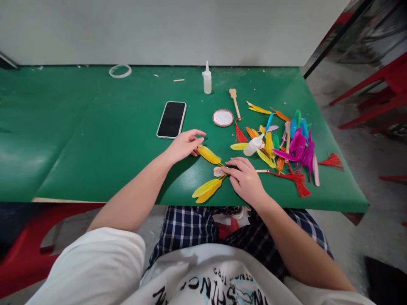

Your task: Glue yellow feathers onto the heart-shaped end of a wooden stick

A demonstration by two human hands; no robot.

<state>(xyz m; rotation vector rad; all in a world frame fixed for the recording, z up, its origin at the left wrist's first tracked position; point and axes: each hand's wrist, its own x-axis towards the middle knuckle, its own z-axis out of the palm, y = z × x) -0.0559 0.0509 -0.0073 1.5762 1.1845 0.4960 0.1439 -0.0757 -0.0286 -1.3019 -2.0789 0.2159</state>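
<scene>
My left hand (186, 144) rests on the green table (95, 140), fingers stretched out, fingertips on the upper end of a yellow feather (209, 154). My right hand (244, 176) lies flat, fingers pressing on a wooden stick (262, 171) with a small carved head (218, 171), where the yellow feathers meet. Two more yellow feathers (206, 189) fan out below that head. A red tassel (297, 180) trails from the stick's right end.
A heap of coloured feathers (295, 142) and a lying glue bottle (253, 145) sit to the right. Behind are a phone (171, 119), a white lid (223, 117), an upright glue bottle (207, 79), another tasselled stick (235, 103) and a tape ring (120, 71).
</scene>
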